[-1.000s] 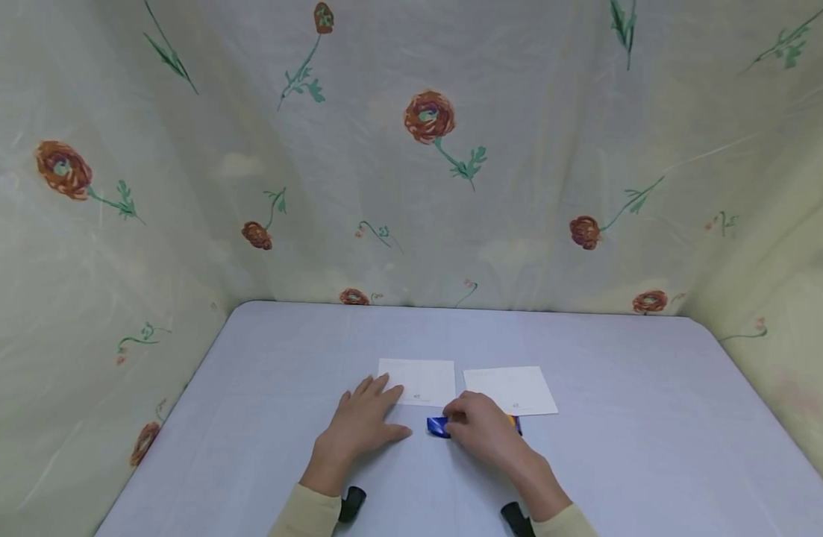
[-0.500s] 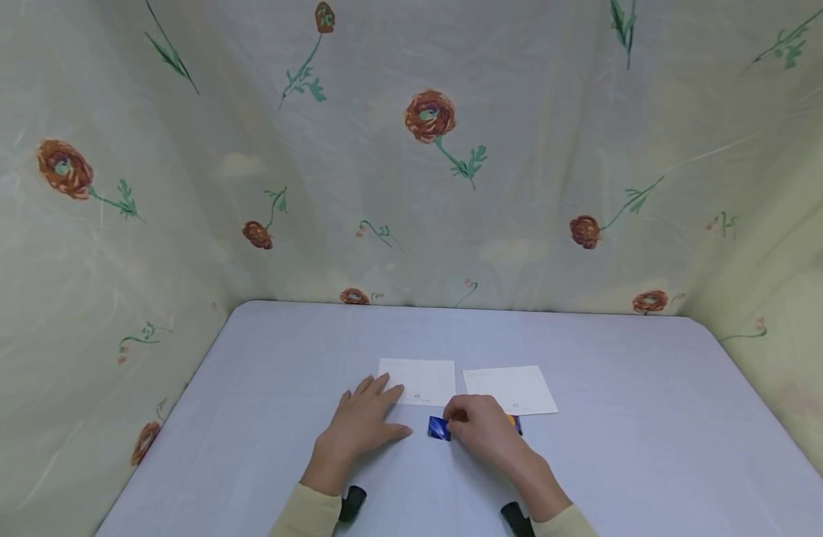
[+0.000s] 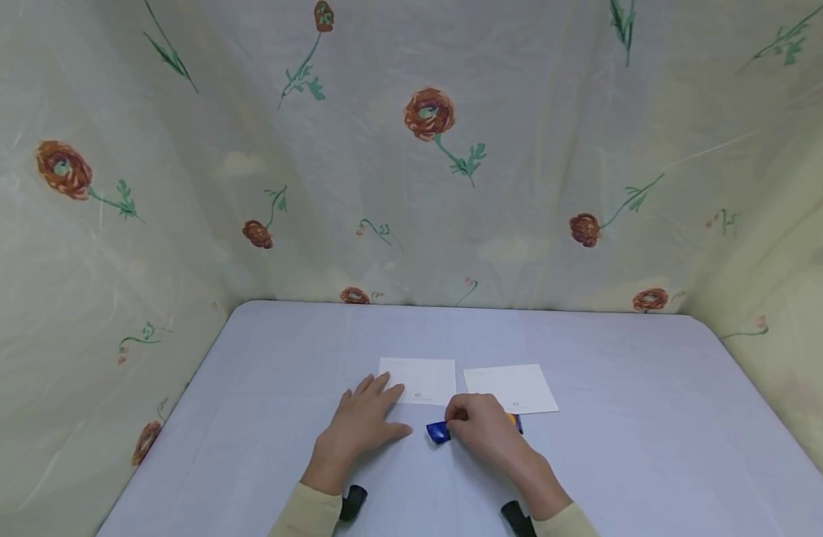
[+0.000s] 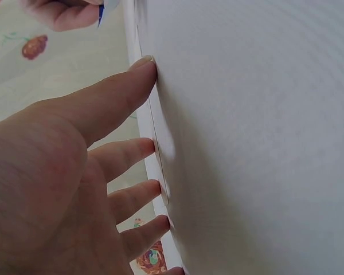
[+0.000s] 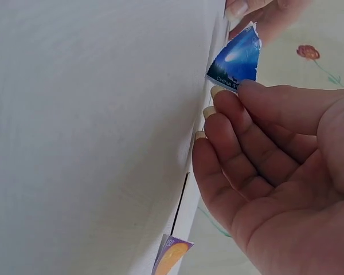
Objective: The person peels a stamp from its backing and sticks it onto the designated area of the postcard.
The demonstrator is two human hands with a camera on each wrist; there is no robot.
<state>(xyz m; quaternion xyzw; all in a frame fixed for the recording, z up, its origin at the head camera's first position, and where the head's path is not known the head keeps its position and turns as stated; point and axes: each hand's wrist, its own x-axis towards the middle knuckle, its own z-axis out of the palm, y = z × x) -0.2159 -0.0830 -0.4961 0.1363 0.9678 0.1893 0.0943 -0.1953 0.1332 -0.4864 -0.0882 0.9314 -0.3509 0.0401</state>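
Observation:
My right hand point(image 3: 486, 431) pinches a blue postage stamp point(image 3: 439, 432) between thumb and fingertips, just over the table. In the right wrist view the stamp point(image 5: 241, 56) shows a night-sky picture with the word CHINA and is held tilted. A purple and orange stamp point(image 5: 175, 254) lies below that hand, partly hidden by it in the head view. My left hand point(image 3: 360, 424) rests with fingers spread, its fingertips over the near left corner of a white card point(image 3: 424, 379). The thumb point(image 4: 143, 71) touches the tabletop in the left wrist view.
A second white card point(image 3: 510, 389), slightly turned, lies right of the first, just beyond my right hand. The white table point(image 3: 304, 335) has rounded far corners. Flower-printed curtains point(image 3: 518, 149) hang behind it and at both sides.
The blue stamp has tilted in the right fingers; its visible end has turned and dipped slightly toward me. The left hand and both cards stay in place.

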